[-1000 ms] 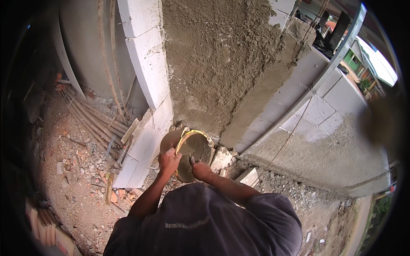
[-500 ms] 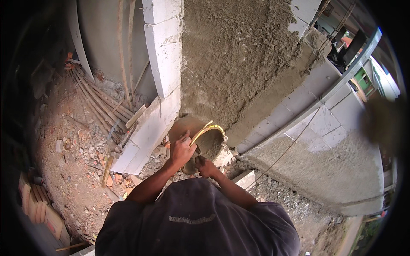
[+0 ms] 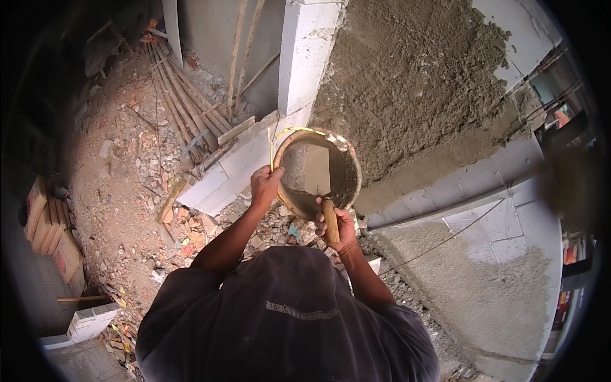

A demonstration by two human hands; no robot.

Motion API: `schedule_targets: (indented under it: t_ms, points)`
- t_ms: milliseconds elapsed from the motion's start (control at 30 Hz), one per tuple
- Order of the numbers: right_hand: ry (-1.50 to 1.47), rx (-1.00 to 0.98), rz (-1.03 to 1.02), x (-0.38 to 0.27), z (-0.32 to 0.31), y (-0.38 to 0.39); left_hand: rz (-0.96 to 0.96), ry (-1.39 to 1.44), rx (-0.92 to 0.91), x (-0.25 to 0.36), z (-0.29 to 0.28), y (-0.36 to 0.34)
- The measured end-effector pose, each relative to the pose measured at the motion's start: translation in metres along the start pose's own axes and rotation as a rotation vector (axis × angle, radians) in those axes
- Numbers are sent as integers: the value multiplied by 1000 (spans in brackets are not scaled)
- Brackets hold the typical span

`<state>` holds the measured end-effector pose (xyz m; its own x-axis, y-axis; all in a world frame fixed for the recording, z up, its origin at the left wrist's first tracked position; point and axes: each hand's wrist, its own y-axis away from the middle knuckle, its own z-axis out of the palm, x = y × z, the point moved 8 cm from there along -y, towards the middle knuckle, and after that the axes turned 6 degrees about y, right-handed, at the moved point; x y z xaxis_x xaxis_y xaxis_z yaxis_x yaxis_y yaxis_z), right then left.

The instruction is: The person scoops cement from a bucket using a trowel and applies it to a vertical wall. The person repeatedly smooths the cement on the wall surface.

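My left hand (image 3: 266, 184) is closed on the left rim of a round, mortar-stained bucket (image 3: 351, 196), which has a yellow strip along its upper rim. The bucket's mouth faces me, and wet grey residue coats its inside. In my right hand (image 3: 338, 223) is a trowel, gripped by its wooden handle (image 3: 330, 219). The flat trowel blade (image 3: 317, 167) reaches into the bucket's mouth, with its far end near the upper inner wall. Just beyond the bucket rises a wall with rough wet mortar (image 3: 414, 83) spread over it.
White blocks (image 3: 307, 54) form a column edge left of the mortar. Poles (image 3: 181, 105) lie heaped on rubble (image 3: 121, 210) to the left. At right stands a low, partly plastered block wall (image 3: 471, 274) with a thin cord (image 3: 439, 235) across it. Stacked tiles (image 3: 54, 229) sit far left.
The bucket has turned from tilted toward the wall to mouth facing me. My right hand has moved right, and the trowel now shows plainly. The view has shifted left.
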<state>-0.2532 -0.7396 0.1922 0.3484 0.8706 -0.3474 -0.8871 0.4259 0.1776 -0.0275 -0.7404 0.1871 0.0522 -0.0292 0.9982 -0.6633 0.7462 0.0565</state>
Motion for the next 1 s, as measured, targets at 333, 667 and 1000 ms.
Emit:
schedule_targets:
  t_ms: [333, 667, 1000]
  points:
    - [1478, 352, 168, -57, 0, 13, -53, -157, 302, -72, -108, 38]
    - [1638, -338, 19, -135, 192, -2, -381, -895, 528, -223, -288, 116]
    - [746, 281, -170, -143, -34, -40, -632, -537, 868, -264, -332, 184]
